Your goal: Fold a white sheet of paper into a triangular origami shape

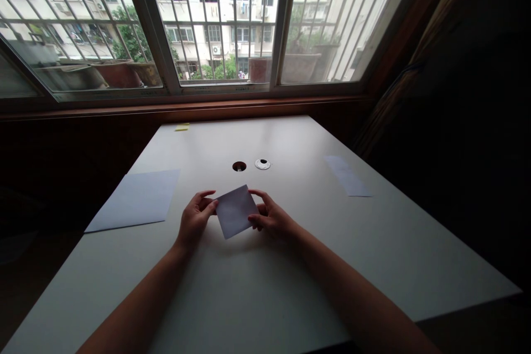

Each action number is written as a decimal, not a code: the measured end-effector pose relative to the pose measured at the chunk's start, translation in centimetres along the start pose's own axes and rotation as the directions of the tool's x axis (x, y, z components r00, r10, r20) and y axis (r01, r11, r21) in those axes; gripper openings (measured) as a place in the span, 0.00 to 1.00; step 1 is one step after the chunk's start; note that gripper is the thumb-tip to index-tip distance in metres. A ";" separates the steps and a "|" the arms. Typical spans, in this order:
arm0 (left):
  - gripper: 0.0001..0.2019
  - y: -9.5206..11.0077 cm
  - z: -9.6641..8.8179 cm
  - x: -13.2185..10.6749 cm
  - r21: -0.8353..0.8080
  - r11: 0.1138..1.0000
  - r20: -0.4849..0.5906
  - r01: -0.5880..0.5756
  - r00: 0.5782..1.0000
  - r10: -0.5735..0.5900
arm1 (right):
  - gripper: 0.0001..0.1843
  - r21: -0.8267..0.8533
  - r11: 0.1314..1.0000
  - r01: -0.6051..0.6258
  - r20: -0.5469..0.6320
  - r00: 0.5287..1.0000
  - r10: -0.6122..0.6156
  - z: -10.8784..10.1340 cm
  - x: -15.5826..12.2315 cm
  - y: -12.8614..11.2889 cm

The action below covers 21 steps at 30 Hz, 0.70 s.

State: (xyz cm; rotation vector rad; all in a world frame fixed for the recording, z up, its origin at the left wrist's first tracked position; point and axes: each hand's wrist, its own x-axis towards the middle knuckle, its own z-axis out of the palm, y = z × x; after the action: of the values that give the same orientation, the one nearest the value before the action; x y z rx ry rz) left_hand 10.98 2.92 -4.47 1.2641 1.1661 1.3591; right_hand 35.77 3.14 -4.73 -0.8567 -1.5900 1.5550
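A small square of white paper (235, 211) is held between both hands just above the white table (290, 265), tilted like a diamond. My left hand (194, 218) pinches its left corner with thumb and fingers. My right hand (269, 217) grips its right edge, fingers curled round it. Both forearms reach in from the near edge of the table.
A larger white sheet (135, 199) lies at the table's left edge, and a narrow strip of paper (347, 176) at the right. Behind the hands are a cable hole (239, 166) and its round cap (263, 164). A yellow sticky pad (182, 127) sits at the far edge below the barred window.
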 end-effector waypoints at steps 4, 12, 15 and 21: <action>0.23 0.3 0.2 -0.2 -0.057 0.998 -0.028 -0.012 1.000 0.011 | 0.41 0.001 1.000 -0.002 0.000 1.000 0.002 0.0 0.0 0.0; 0.24 0.3 0.5 -0.2 -0.089 0.996 -0.020 -0.014 1.000 0.013 | 0.41 0.002 1.000 0.003 0.011 1.000 -0.003 -0.1 0.1 0.0; 0.24 -0.3 0.3 0.0 -0.105 0.994 -0.018 0.006 1.000 -0.008 | 0.41 0.008 1.000 0.011 -0.003 1.000 -0.011 -0.1 0.1 0.1; 0.15 -0.4 0.0 0.2 0.145 0.976 -0.110 -0.162 0.978 0.178 | 0.41 0.046 0.998 0.034 -0.100 0.995 -0.030 -0.3 0.3 0.3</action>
State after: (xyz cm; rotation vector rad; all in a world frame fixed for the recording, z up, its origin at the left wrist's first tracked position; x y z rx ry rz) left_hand 10.97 3.18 -4.84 1.4207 1.2758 1.5228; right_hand 35.89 3.54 -5.05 -0.8648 -1.4828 1.4990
